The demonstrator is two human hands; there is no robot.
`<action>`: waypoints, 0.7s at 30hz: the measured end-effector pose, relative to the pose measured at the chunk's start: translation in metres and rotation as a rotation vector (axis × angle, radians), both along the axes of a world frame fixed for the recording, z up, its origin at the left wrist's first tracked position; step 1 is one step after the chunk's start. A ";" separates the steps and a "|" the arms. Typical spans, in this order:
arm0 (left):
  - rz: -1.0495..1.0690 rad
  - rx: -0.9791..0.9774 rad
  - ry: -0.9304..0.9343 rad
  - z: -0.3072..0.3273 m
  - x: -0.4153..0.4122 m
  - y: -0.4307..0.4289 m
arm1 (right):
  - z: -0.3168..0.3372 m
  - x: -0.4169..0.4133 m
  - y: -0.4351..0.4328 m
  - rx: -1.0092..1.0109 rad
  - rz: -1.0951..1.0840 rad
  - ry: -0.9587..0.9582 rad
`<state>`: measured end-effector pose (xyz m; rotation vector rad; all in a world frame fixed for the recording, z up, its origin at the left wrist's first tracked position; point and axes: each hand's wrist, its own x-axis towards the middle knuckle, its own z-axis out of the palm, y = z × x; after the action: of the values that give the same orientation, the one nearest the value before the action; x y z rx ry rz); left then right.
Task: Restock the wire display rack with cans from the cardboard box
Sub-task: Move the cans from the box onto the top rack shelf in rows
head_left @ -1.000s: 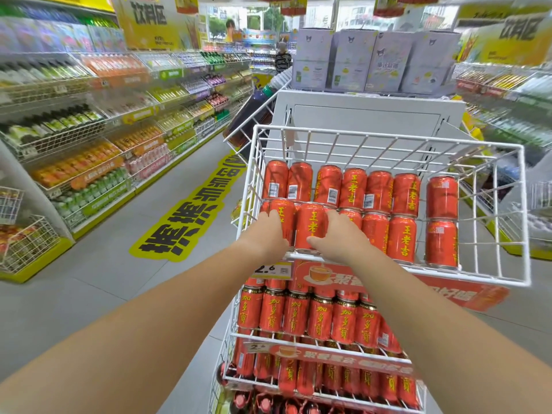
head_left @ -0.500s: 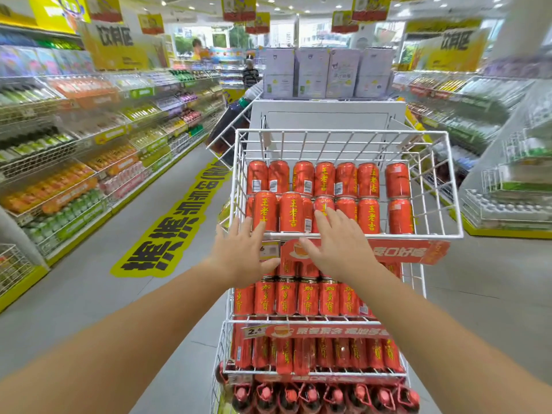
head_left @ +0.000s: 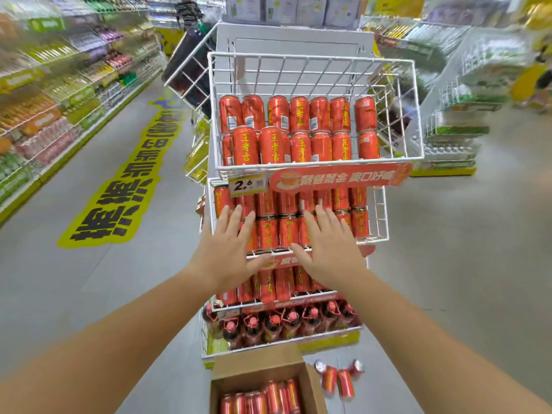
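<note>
Left hand (head_left: 227, 249) and right hand (head_left: 328, 248), fingers spread and holding nothing, hover before the white wire display rack (head_left: 298, 75). Red drink cans (head_left: 268, 397) fill the open brown cardboard box (head_left: 257, 363) on the grey shop floor (head_left: 448, 249).

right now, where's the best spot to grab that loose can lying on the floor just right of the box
Probably around the middle of the can, coming down from above with the right hand. It lies on its side beside the cardboard box, so its round body faces up; other cans crowd its left, so close the grip gently.
</note>
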<state>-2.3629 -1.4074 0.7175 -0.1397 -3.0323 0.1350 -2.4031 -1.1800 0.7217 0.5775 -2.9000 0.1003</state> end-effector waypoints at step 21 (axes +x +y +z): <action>0.172 0.076 -0.521 -0.373 0.063 0.050 | -0.373 0.052 0.033 0.168 0.111 -0.629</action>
<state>-2.3001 -1.3578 0.3449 0.1121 -3.5603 -0.0080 -2.3515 -1.1474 0.3483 0.8689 -3.5049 0.0606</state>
